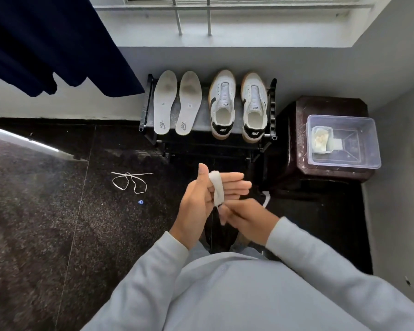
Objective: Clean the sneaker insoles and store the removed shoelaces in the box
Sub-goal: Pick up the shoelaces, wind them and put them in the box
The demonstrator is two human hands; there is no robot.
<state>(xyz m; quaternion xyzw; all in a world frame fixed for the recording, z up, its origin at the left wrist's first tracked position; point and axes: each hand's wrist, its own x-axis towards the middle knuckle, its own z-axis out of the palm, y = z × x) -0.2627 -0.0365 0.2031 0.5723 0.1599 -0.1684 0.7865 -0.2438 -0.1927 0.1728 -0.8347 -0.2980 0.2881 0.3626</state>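
A white shoelace [217, 189] is wound around the outstretched fingers of my left hand [202, 201]. My right hand [245, 217] is blurred just below it and grips the lace's loose end, which trails off to the right. A second white shoelace [129, 182] lies in loose loops on the dark floor to the left. Two pale insoles [177, 103] lie side by side on the black shoe rack [148, 108]. Beside them stand two white unlaced sneakers [238, 106]. A clear plastic box [366, 144] sits on a dark stool at the right.
The box holds a folded cloth [322, 139] in its left half. A dark brown stool [325, 177] stands right of the rack, against a grey wall. A navy curtain [46, 44] hangs at upper left. A window ledge with bars runs above the rack.
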